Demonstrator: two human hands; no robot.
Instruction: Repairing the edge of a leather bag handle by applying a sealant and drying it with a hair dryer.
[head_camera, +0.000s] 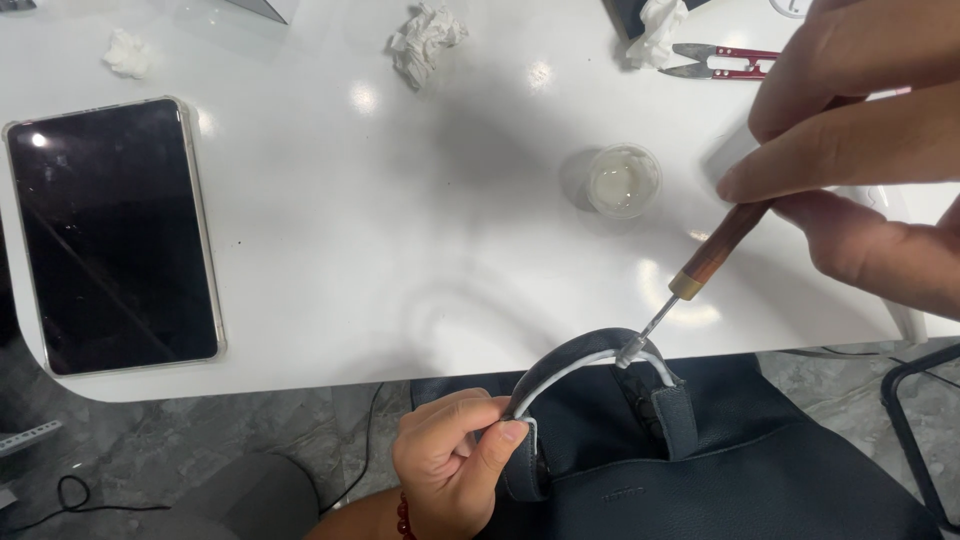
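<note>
A: What is held in each grip?

B: The handle (590, 362) of a dark blue leather bag (740, 470) is pinched by the left hand (452, 462) at its 8 o'clock end, thumb and fingers closed tight on it. The arch is thereby kept raised and steady, its pale coated edge turned upward. A wooden-handled edging tool (705, 268) is gripped by the right hand (860, 130), fingers closed around the shaft as a pen is held, so that the metal tip can be laid finely on the edge.

A: Where is the tip placed?

B: It is touching the top of the handle, at about 1 o'clock on the arch. The bag itself is lying below the tabletop (400, 250) edge, at 5 o'clock in the view.

A: Are any containers seen?

B: A small clear cup (623, 180) is set near the tool, within reach of the right hand. A pale, milky liquid appears to be held in it.

A: What else is lying about?

B: A dark tablet (110, 235) at 9 o'clock, crumpled tissues (425, 40) at 12 o'clock, and red-handled snips (720, 62) at 1 o'clock.
</note>
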